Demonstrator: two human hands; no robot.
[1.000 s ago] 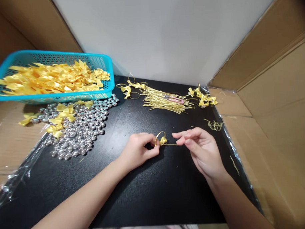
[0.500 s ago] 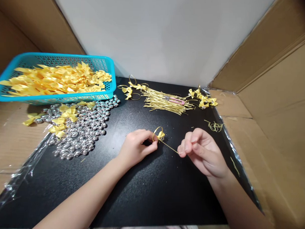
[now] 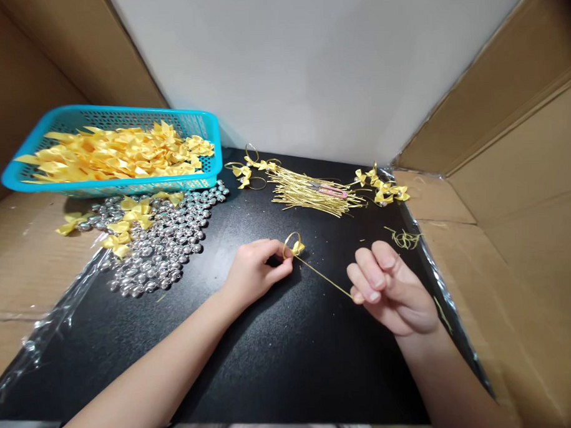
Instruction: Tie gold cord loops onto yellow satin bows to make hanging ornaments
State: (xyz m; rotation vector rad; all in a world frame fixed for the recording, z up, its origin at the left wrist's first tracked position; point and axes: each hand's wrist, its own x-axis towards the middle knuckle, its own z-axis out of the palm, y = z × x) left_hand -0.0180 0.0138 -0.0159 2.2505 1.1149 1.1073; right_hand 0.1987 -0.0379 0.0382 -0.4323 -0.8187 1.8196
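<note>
My left hand (image 3: 259, 268) pinches a small yellow ribbon bow (image 3: 298, 247) at its base, where a loop of gold cord (image 3: 286, 242) stands up beside the fingertips. From the bow a straight gold cord end (image 3: 326, 278) stretches down to the right. My right hand (image 3: 393, 288) is closed on the far end of that cord, its fingers curled. The cord looks taut between the two hands. Whether a bead sits under the bow is hidden by my left fingers.
A blue basket (image 3: 209, 179) of yellow bows stands back left, with silver beads (image 3: 151, 259) before it. Cut gold cords (image 3: 303, 194) lie at the back under small pink-handled snips (image 3: 331, 190). Finished-looking bows (image 3: 383, 192) lie right, near cord scraps (image 3: 405, 238). Cardboard (image 3: 524, 230) borders the black table (image 3: 281, 364).
My right hand has moved right and slightly down, so a longer stretch of cord shows between the hands. My left hand stays nearly in place. The view has shifted slightly.
</note>
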